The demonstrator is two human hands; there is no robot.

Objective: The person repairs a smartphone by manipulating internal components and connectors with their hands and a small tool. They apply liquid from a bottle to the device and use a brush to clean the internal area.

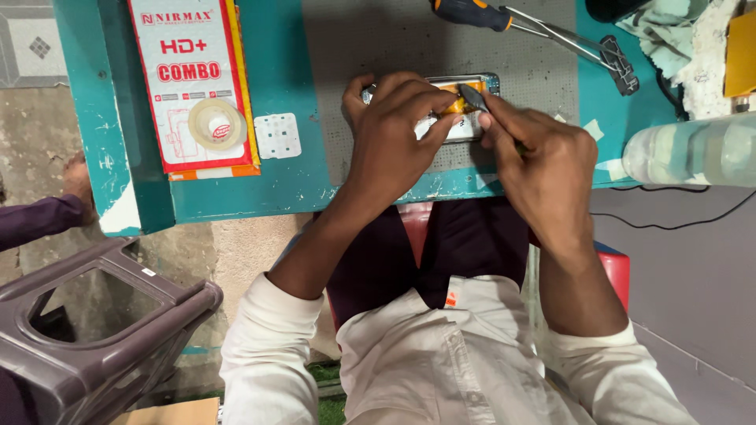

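An opened mobile phone (465,126) lies on a grey work mat (409,39), its inside with an orange strip showing. My left hand (390,130) clamps the phone from the left, fingers curled over its top edge. My right hand (543,161) pinches a thin dark pointed tool (472,97), whose tip rests on the orange strip inside the phone. Most of the phone is hidden beneath both hands.
A teal table (276,181) carries a red-and-white flat box (189,79) with a tape roll (216,123), a small white panel (277,135), a screwdriver (472,12), tweezers (583,47), cloth (669,31) and a clear bottle (693,149). A purple stool (94,330) and another person's sleeve (35,220) are at left.
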